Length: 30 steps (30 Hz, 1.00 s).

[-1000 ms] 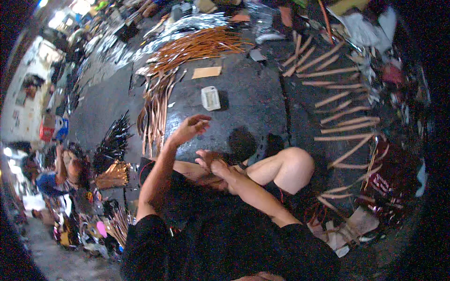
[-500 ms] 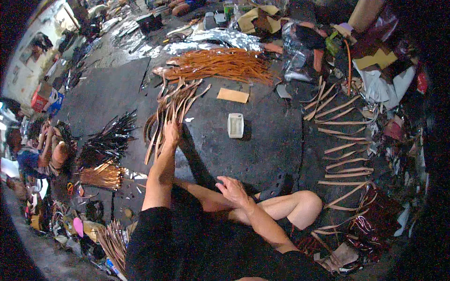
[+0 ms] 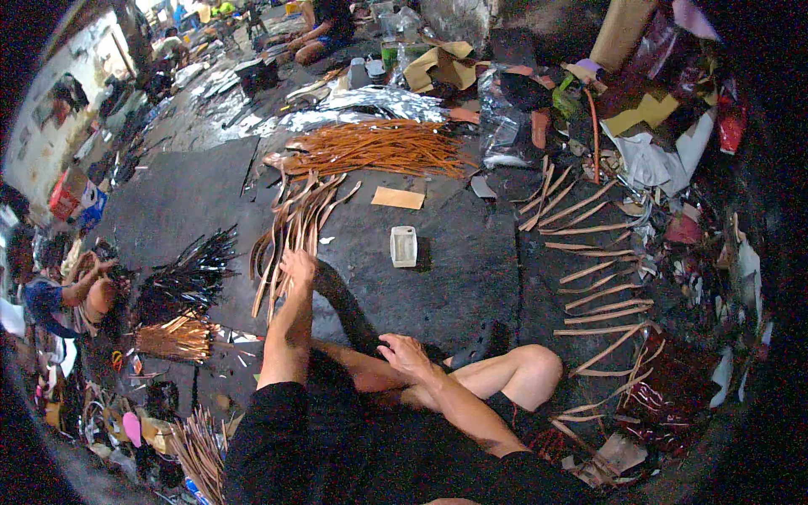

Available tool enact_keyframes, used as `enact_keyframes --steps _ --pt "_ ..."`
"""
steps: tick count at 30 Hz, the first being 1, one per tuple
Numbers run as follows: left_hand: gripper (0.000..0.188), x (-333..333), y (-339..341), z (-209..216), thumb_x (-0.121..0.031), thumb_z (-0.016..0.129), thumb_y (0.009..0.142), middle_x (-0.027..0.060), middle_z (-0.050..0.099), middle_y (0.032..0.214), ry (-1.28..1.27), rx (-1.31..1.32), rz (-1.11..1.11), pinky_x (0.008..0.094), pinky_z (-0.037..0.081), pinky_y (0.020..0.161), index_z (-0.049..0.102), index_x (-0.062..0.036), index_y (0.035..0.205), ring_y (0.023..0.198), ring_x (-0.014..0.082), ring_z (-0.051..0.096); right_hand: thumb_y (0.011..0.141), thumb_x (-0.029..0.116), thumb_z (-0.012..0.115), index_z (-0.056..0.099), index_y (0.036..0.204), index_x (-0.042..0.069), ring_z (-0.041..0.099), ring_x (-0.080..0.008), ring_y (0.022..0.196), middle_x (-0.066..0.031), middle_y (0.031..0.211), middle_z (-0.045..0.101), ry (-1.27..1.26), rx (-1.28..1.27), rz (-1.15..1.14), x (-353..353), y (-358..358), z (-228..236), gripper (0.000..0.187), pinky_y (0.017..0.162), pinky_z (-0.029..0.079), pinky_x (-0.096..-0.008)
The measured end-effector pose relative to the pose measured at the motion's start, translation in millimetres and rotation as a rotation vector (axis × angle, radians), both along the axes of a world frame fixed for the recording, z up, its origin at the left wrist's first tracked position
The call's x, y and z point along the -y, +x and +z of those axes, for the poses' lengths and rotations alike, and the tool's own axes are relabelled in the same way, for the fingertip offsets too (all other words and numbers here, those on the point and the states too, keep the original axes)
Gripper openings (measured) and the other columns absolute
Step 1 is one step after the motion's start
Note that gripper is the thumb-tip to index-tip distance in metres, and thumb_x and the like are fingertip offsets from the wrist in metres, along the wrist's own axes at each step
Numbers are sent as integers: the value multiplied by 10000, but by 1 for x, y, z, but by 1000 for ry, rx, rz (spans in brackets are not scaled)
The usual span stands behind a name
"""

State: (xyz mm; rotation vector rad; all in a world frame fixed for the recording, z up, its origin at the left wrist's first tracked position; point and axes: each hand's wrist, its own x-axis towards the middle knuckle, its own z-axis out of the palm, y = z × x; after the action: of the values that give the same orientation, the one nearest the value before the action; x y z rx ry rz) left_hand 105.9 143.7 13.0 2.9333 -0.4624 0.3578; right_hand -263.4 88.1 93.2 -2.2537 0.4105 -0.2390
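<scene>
My left hand [image 3: 300, 268] reaches forward onto a loose bundle of long tan flat strips [image 3: 313, 210] lying on the dark mat [image 3: 454, 286]. Its fingers are curled down over the strips, though their tips are partly hidden. Above my crossed legs hovers my right hand [image 3: 407, 357], fingers apart and holding nothing. To the right of the bundle stands a small white rectangular tub [image 3: 404, 247]. Beyond that tub lies a flat tan piece of card [image 3: 398, 198]. A wide heap of orange-brown strips [image 3: 379, 147] stretches along the far side of the mat.
Left of me lie a black strip bundle [image 3: 189, 273] and a copper-coloured one [image 3: 174, 337]. Separate tan strips [image 3: 593, 265] form a column at the right, beside scraps [image 3: 673, 227]. Another person [image 3: 76, 290] sits at the far left; one more [image 3: 316, 34] is at the back.
The view has tilted up, so everything appears lower and a seated person shows at the back. My left hand stays at the tan strips; my right hand is still over my legs.
</scene>
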Motion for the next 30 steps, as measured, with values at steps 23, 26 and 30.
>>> enact_keyframes --steps 23,26,30 --pt "182 -33 23 236 -88 464 886 153 604 934 -556 353 -693 435 469 671 554 -99 1044 763 374 572 870 267 626 630 1104 49 660 -295 834 -177 927 675 277 53 -163 13 5 36 320 732 514 -383" --pt "265 -40 8 294 -131 487 885 128 608 851 -430 91 -605 421 461 662 529 -132 1146 742 321 592 880 299 612 617 1119 42 657 -298 850 -190 943 669 345 159 -143 18 15 68 351 726 509 -392" --pt "279 -35 -46 325 -125 529 897 88 605 801 -423 -462 -784 346 458 649 499 -107 1173 708 198 583 873 241 634 603 1116 33 642 -225 768 -142 897 666 348 374 -166 21 52 125 321 660 494 -348"
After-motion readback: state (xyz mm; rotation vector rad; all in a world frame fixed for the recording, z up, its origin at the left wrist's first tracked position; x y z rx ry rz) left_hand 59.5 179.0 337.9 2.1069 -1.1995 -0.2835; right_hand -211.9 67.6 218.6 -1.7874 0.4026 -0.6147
